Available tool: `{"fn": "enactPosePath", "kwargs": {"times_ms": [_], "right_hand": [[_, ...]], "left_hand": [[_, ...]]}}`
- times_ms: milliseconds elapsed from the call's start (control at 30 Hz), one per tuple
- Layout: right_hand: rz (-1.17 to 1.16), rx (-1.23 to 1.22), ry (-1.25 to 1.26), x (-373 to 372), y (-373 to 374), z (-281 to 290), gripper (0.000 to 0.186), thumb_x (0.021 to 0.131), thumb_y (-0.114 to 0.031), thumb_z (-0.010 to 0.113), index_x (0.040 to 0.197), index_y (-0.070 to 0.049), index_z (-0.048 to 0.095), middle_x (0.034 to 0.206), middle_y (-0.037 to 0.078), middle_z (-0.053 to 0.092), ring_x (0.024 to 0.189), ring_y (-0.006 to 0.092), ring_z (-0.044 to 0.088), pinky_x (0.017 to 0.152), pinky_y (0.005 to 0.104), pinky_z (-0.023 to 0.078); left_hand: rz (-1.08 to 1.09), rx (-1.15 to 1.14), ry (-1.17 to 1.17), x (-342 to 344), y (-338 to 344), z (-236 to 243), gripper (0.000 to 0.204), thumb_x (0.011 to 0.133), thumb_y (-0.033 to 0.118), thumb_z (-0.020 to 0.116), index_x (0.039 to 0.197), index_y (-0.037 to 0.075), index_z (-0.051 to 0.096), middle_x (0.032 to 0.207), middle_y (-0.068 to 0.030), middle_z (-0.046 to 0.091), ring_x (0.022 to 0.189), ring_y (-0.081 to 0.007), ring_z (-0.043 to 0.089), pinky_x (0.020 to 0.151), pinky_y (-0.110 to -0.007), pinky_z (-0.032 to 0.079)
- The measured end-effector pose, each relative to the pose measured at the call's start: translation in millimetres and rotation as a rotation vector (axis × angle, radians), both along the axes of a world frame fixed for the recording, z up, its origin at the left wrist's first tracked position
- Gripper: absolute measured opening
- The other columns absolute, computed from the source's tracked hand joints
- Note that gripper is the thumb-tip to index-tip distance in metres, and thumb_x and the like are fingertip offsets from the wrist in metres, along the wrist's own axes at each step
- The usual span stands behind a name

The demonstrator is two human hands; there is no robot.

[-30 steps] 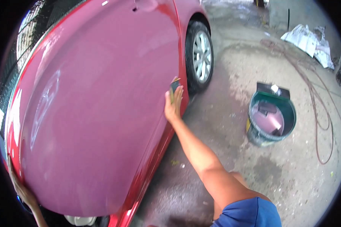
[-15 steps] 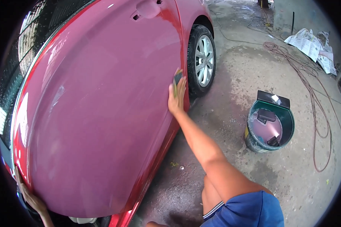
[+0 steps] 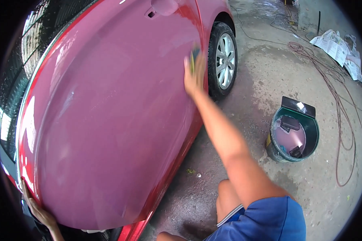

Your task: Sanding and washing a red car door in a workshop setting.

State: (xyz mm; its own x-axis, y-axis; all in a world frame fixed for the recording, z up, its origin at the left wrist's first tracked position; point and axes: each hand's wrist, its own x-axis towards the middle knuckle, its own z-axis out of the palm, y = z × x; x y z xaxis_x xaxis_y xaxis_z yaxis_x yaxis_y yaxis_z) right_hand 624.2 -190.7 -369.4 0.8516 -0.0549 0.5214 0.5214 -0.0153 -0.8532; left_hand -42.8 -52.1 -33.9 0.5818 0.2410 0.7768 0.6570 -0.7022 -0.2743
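A car door (image 3: 108,120) fills the left and middle of the view, its panel dull pinkish-purple with glossy red along the edges. Near the door's rear edge, my right hand (image 3: 194,78) presses a yellow and dark sanding pad (image 3: 195,58) flat to the panel. Motion blurs the fingers and pad, and part of the pad is hidden under them. At the lower left, my left hand (image 3: 40,211) lies with outstretched fingers along the door's red front edge, holding nothing.
To the right, a dark green bucket (image 3: 315,138) of cloudy pinkish water with dark blocks stands on the concrete floor (image 3: 265,104). A car wheel (image 3: 224,60) is beyond my right hand. A reddish hose (image 3: 337,104) and newspaper sheets (image 3: 330,46) lie farther right.
My right hand has slid the sanding pad a little farther up along the door's rear edge. The whole view has shifted slightly; my left hand stays on the front edge.
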Motion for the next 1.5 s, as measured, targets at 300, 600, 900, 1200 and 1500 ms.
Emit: {"fn": "enactPosePath", "kwargs": {"times_ms": [300,600,900,1200,1500], "right_hand": [[-0.063,-0.103,-0.123,95,-11,108,0.095,0.104,-0.063,0.036,0.158,0.012,0.013,0.167,0.033,0.008,0.157,0.044,0.008,0.128,0.0529,0.007],[0.005,-0.086,-0.062,-57,0,-93,0.09,0.106,-0.051,0.042,0.16,0.011,0.004,0.166,0.035,0.003,0.155,0.0504,0.005,0.126,0.0578,0.008],[-0.013,-0.071,-0.103,-1,-3,-14,0.093,0.105,-0.054,0.044,0.159,0.011,0.006,0.166,0.036,0.006,0.156,0.0482,0.009,0.127,0.0555,0.009],[0.015,-0.087,-0.148,55,-17,57,0.097,0.103,-0.055,0.047,0.158,0.013,0.006,0.166,0.036,0.003,0.155,0.0504,0.006,0.125,0.0603,0.007],[-0.024,-0.092,-0.197,75,-19,82,0.098,0.102,-0.063,0.043,0.158,0.013,0.014,0.166,0.035,0.01,0.156,0.047,0.011,0.127,0.0554,0.01]], "left_hand": [[-0.001,-0.056,-0.054,-7,5,0,0.059,0.112,0.038,0.029,0.153,-0.001,0.045,0.159,-0.018,0.045,0.151,-0.0323,0.036,0.125,-0.044,0.02],[-0.019,0.003,-0.024,17,0,-2,0.058,0.112,0.036,0.029,0.15,-0.003,0.048,0.156,-0.0173,0.049,0.148,-0.0328,0.04,0.124,-0.047,0.024],[0.023,-0.017,-0.021,-11,4,3,0.055,0.112,0.035,0.031,0.152,0.001,0.047,0.158,-0.0168,0.046,0.15,-0.0326,0.037,0.125,-0.044,0.021],[-0.015,-0.034,-0.061,2,0,1,0.057,0.112,0.038,0.031,0.151,0.001,0.047,0.157,-0.0186,0.047,0.148,-0.0346,0.039,0.124,-0.045,0.024],[-0.041,-0.052,-0.078,13,-13,3,0.057,0.112,0.038,0.03,0.152,0.001,0.048,0.155,-0.0158,0.05,0.145,-0.0314,0.043,0.123,-0.044,0.026]]}}
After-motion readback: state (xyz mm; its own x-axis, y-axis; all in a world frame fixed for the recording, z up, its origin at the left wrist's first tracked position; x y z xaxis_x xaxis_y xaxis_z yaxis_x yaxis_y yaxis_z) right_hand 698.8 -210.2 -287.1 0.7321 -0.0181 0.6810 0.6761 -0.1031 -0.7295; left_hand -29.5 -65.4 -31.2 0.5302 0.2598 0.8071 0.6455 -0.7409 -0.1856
